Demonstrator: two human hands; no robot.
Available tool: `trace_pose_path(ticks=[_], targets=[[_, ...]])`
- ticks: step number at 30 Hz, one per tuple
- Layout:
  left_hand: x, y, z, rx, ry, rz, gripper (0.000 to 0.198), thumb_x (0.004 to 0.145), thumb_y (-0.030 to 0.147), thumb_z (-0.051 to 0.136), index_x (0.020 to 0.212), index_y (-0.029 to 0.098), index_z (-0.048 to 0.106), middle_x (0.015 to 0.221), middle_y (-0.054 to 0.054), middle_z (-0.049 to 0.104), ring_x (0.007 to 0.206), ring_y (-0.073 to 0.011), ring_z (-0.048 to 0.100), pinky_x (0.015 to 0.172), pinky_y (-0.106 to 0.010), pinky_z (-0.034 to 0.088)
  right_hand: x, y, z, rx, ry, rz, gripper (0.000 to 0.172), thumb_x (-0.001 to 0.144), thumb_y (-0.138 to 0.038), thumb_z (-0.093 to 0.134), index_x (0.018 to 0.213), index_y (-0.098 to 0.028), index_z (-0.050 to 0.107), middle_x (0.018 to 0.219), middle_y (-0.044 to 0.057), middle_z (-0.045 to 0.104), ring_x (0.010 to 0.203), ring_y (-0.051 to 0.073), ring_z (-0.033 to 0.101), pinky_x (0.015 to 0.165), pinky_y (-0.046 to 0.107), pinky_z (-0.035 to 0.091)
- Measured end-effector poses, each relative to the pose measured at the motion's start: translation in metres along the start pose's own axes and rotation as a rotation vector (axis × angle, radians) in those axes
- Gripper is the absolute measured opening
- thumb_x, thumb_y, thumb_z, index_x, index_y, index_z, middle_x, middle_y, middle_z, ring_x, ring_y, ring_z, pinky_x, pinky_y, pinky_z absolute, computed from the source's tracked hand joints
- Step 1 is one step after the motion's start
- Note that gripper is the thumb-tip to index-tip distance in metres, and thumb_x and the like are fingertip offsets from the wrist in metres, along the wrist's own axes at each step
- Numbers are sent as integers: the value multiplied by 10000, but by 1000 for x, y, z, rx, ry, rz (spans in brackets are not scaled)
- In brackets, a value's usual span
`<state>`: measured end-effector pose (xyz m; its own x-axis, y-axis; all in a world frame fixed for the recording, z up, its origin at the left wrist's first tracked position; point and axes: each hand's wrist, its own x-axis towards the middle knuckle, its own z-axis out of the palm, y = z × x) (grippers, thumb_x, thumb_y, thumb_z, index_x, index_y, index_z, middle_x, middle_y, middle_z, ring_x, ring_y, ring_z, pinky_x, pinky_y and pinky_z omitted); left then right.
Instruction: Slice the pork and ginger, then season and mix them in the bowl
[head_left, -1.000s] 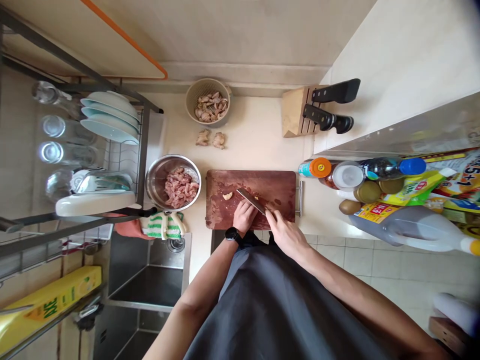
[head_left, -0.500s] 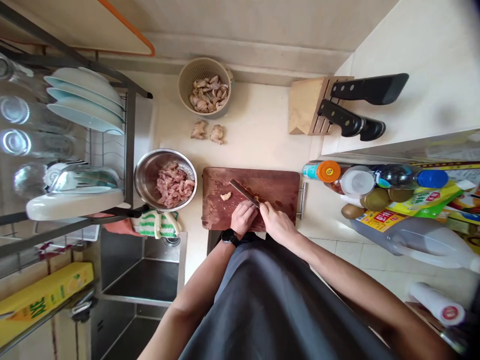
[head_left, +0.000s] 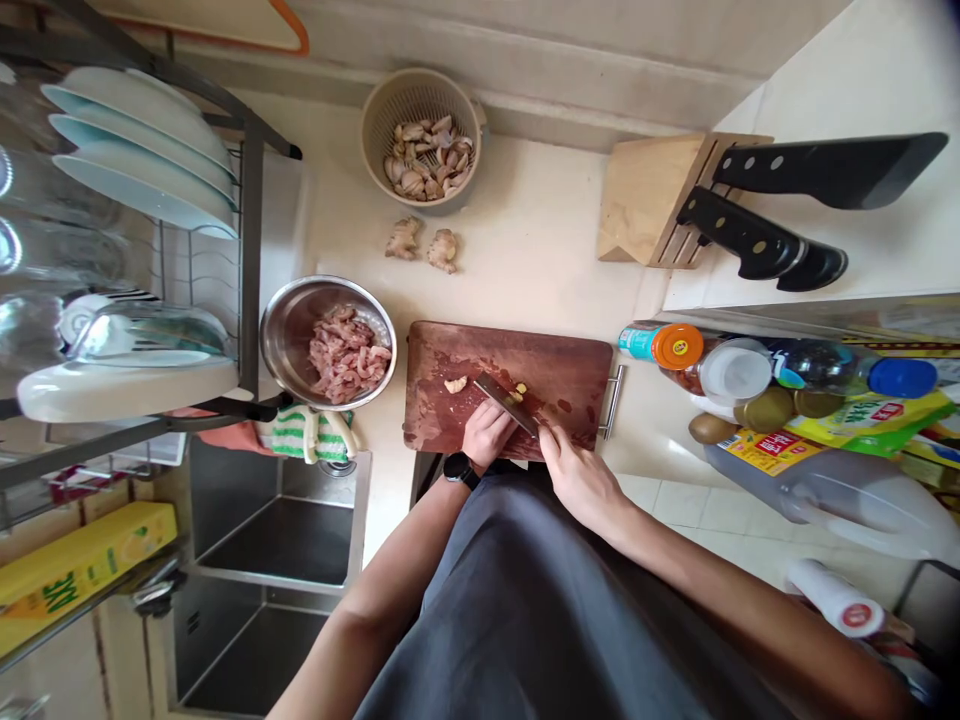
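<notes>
Right hand (head_left: 577,485) closed on steel kitchen knife (head_left: 504,403), blade above brown wooden cutting board (head_left: 570,380); left hand (head_left: 487,433) curled at board's near edge, hold unclear.

Tabletop: a cream kitchen tabletop (head_left: 540,240) carried everything listed here.
Landmark: a dark wooden cutting board (head_left: 574,385) lay flat near the tabletop's front edge, with a steel handle at its right end.
Left of the board: a steel mixing bowl (head_left: 289,340) held raw sliced meat.
Beyond the board: two ginger knobs (head_left: 403,238) lay bare, apart from the board, and a round plastic basket (head_left: 373,135) of pale pieces stood further on.
Beyond and right of the board: a pale wooden knife block (head_left: 649,200) held two black-handled knives (head_left: 757,240).
Further left of the board: a metal dish rack (head_left: 251,250) stood behind the bowl.
</notes>
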<state>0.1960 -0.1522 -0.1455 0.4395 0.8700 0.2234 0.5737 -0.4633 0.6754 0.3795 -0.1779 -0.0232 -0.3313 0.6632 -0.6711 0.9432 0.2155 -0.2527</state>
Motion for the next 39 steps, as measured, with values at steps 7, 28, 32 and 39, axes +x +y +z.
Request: trace_pose_path(ticks=[7, 28, 32, 39], targets=[[2, 1, 0, -19, 25, 39, 134, 944, 207, 588, 1031, 176, 685, 1006, -91, 714, 1010, -190, 653, 877, -352, 564, 56, -3, -11, 76, 98, -22, 430, 996, -126, 240, 1392, -119, 407, 1284, 191, 578, 854, 214, 701, 710, 299, 556], [1, -2, 0, -5, 41, -24, 141, 943, 283, 592, 975, 195, 697, 936, -77, 714, 950, -192, 669, 836, -339, 567, 3, -10, 5, -55, 17, 14, 496, 974, -108, 262, 1461, -90, 358, 1347, 245, 532, 811, 218, 720, 643, 293, 573], [3, -1, 0, -38, 35, -26, 147, 948, 281, 582, 978, 198, 700, 947, -81, 713, 973, -190, 663, 852, -338, 569, 31, -14, -4, -16, 31, 27, 475, 977, -107, 245, 1437, -93, 364, 1282, 230, 571, 822, 224, 715, 652, 299, 572], [0, -2, 1, -23, 63, -2, 176, 952, 232, 572, 1093, 201, 674, 1021, -84, 719, 995, -189, 667, 884, -365, 556, 52, -2, 3, 87, 163, 14, 460, 985, -115, 249, 1426, -96, 379, 1346, 216, 553, 981, 238, 683, 754, 319, 582]])
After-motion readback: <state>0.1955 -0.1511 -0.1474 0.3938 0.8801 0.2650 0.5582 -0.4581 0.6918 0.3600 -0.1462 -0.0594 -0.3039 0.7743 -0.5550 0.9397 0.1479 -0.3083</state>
